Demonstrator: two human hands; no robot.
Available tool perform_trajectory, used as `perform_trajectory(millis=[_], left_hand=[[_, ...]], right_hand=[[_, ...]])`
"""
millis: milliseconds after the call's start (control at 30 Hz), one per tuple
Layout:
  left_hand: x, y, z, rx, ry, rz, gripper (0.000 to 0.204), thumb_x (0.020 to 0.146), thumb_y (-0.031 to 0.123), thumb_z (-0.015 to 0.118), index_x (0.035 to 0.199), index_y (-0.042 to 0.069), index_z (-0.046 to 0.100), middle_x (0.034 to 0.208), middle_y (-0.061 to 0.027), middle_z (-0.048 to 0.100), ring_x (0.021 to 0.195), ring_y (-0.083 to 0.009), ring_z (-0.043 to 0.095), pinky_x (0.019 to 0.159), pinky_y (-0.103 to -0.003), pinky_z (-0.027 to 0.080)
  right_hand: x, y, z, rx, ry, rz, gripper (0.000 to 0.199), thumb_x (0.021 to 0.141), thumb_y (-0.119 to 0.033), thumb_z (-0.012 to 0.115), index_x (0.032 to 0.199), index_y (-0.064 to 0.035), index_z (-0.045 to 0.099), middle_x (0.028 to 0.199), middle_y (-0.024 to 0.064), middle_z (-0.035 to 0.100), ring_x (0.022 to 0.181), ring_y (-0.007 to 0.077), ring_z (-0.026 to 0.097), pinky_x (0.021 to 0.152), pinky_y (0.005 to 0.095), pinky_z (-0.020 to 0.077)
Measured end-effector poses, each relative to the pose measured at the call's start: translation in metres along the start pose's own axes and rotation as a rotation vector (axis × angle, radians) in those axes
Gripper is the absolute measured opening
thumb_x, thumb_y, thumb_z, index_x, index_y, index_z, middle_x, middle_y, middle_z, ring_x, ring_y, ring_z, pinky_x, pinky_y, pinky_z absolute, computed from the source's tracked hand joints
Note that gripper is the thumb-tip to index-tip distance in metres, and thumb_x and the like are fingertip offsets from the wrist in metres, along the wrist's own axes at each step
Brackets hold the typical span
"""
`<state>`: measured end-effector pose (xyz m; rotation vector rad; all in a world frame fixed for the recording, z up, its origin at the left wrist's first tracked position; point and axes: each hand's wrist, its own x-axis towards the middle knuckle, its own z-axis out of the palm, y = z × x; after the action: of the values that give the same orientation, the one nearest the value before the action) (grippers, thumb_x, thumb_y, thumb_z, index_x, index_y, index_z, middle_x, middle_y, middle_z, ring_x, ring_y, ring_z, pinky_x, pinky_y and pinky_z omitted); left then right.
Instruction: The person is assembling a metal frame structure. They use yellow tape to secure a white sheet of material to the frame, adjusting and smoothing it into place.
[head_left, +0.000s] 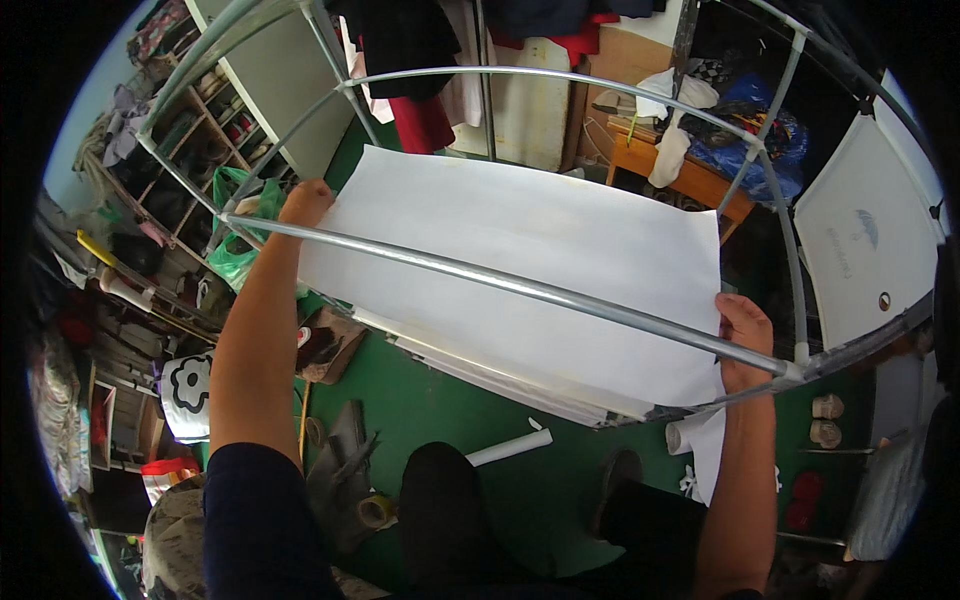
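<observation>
A large white sheet, which looks like paper, is stretched between my two hands inside a frame of metal tubes. My left hand is closed at the sheet's left edge, near the frame's left corner. At its right edge, my right hand pinches the sheet between thumb and fingers. The frame's near rail runs across the view in front of the sheet, and both my forearms cross its line. Below the sheet's near edge, a stack of pale strips or sheets shows.
The far rail curves behind the sheet. A white printed panel stands at the right. On the green floor lie a white roll, a tape roll and curled white paper. A wooden table holds cloths and bags; crowded shelves stand left.
</observation>
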<state>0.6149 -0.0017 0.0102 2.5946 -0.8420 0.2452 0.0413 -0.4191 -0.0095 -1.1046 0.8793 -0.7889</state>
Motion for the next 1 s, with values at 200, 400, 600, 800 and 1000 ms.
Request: perform_trajectory(millis=[200, 400, 600, 800, 1000], left_hand=[[-0.005, 0.013, -0.002, -0.227, -0.061, -0.227, 0.015, 0.078, 0.014, 0.072, 0.081, 0.0, 0.07, 0.066, -0.0106, 0.067, 0.059, -0.0202, 0.065, 0.055, -0.036, 0.05], [0.0, -0.001, 0.0, -0.307, -0.072, -0.291, 0.016, 0.08, 0.012, 0.073, 0.081, -0.003, 0.071, 0.064, -0.0105, 0.066, 0.055, -0.0199, 0.063, 0.051, -0.034, 0.049], [0.018, -0.023, 0.012, 0.567, 0.161, 0.832, 0.013, 0.073, 0.016, 0.067, 0.061, 0.01, 0.064, 0.066, -0.0143, 0.063, 0.067, -0.0331, 0.067, 0.06, -0.043, 0.053], [0.015, -0.027, 0.031, -0.316, -0.085, -0.085, 0.026, 0.093, 0.016, 0.065, 0.07, 0.003, 0.062, 0.054, -0.003, 0.05, 0.043, -0.0133, 0.044, 0.04, -0.034, 0.03], [0.01, -0.017, 0.007, -0.408, -0.118, -0.235, 0.019, 0.085, 0.013, 0.064, 0.068, 0.003, 0.064, 0.052, -0.0032, 0.05, 0.039, -0.0134, 0.044, 0.036, -0.035, 0.03]], right_hand=[[-0.005, -0.005, 0.0, -0.006, -0.028, 0.014, 0.008, 0.087, -0.009, 0.075, 0.089, -0.0047, 0.069, 0.076, -0.0006, 0.064, 0.065, 0.0082, 0.055, 0.061, 0.0222, 0.0428], [-0.009, -0.004, 0.007, -0.001, 0.021, 0.01, 0.01, 0.087, -0.011, 0.077, 0.087, -0.0049, 0.069, 0.079, 0.0005, 0.065, 0.068, 0.0086, 0.056, 0.064, 0.0216, 0.0437], [-0.006, -0.009, -0.009, -0.053, -0.018, -0.025, 0.008, 0.088, -0.012, 0.072, 0.09, -0.0049, 0.071, 0.077, 0.0007, 0.063, 0.068, 0.0095, 0.056, 0.063, 0.0233, 0.0435], [-0.008, -0.007, 0.002, -0.089, 0.09, 0.009, 0.008, 0.088, -0.013, 0.072, 0.09, -0.0048, 0.071, 0.075, 0.0016, 0.065, 0.065, 0.0116, 0.06, 0.057, 0.0262, 0.0468], [-0.013, -0.013, 0.001, -0.029, -0.019, 0.1, 0.009, 0.093, -0.017, 0.07, 0.09, -0.0086, 0.068, 0.074, 0.0003, 0.066, 0.062, 0.0087, 0.059, 0.055, 0.0232, 0.0461]])
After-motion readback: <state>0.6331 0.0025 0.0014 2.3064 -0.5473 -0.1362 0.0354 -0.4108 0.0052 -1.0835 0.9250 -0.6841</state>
